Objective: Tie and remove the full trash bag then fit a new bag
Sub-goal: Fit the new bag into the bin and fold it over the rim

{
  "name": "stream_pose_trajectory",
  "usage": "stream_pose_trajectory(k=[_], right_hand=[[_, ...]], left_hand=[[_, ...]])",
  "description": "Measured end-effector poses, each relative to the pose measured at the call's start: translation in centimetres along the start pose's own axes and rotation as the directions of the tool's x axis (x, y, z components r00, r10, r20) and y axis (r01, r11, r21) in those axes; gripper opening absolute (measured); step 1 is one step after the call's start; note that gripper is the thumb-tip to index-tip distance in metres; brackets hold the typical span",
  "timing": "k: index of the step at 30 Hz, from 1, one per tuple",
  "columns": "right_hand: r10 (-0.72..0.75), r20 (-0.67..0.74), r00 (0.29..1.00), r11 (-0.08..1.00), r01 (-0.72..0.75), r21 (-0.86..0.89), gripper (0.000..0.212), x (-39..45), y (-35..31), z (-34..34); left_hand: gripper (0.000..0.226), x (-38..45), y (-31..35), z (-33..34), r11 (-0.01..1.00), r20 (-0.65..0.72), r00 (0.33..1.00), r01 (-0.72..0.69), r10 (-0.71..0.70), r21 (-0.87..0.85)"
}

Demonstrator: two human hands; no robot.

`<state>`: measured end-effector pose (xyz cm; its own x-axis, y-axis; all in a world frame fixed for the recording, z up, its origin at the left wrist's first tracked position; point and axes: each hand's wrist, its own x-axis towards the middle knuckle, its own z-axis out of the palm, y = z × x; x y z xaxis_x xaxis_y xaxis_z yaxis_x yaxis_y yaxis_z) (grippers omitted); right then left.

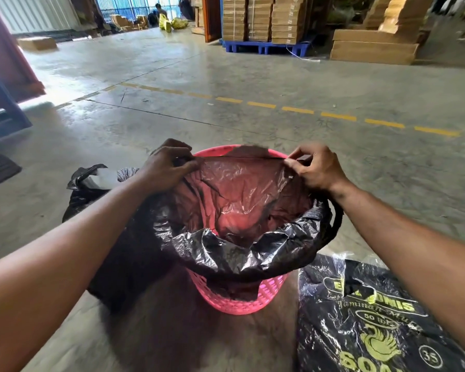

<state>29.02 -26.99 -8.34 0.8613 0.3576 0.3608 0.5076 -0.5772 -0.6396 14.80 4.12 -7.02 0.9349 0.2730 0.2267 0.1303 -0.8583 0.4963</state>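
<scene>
A pink perforated trash basket (239, 299) stands on the concrete floor in front of me. A thin black new bag (234, 245) hangs inside it, its near edge folded over the near rim. My left hand (167, 167) and my right hand (314, 167) each pinch the bag's far edge and hold it stretched taut just short of the basket's far rim. The full black trash bag (91, 194) sits on the floor to the left of the basket, partly hidden by my left forearm.
A black pack of bags (373, 318) with yellow print lies on the floor at the right. A blue pallet (263, 47) with stacked cardboard boxes stands far ahead. A dashed yellow line (336, 116) crosses the floor. A person sits far off at the back.
</scene>
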Motion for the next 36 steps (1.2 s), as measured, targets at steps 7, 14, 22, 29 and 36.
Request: stream_pose_trajectory(k=[7,14,22,29,36], right_hand=[[0.110,-0.049,0.993,0.986,-0.103,0.134,0.013,1.9,0.6,0.7],[0.243,0.071,0.967,0.935,-0.253,0.250,0.018,3.9,1.7,1.5],[-0.020,0.729,0.684,0.793,-0.433,0.429,0.052,3.6,3.7,1.7],[0.158,0.781,0.604,0.853,-0.482,0.201,0.043,3.1,5.3,1.1],[0.350,0.663,0.662,0.575,-0.710,0.407,0.052,0.3,4.8,-0.5]], left_hand=[[0.019,2.0,-0.8,0.6,0.961,-0.148,0.972,0.144,-0.181,-0.235],[0.014,2.8,-0.9,1.4,0.703,0.076,0.890,0.405,-0.450,-0.584],[0.034,-2.4,-1.2,1.4,0.575,0.435,0.870,0.483,-0.231,-0.660],[0.068,-6.3,0.6,-0.6,0.369,0.372,0.927,0.360,-0.041,-0.857],[0.018,-0.5,-3.6,-0.1,0.624,0.406,0.842,0.538,-0.357,-0.567]])
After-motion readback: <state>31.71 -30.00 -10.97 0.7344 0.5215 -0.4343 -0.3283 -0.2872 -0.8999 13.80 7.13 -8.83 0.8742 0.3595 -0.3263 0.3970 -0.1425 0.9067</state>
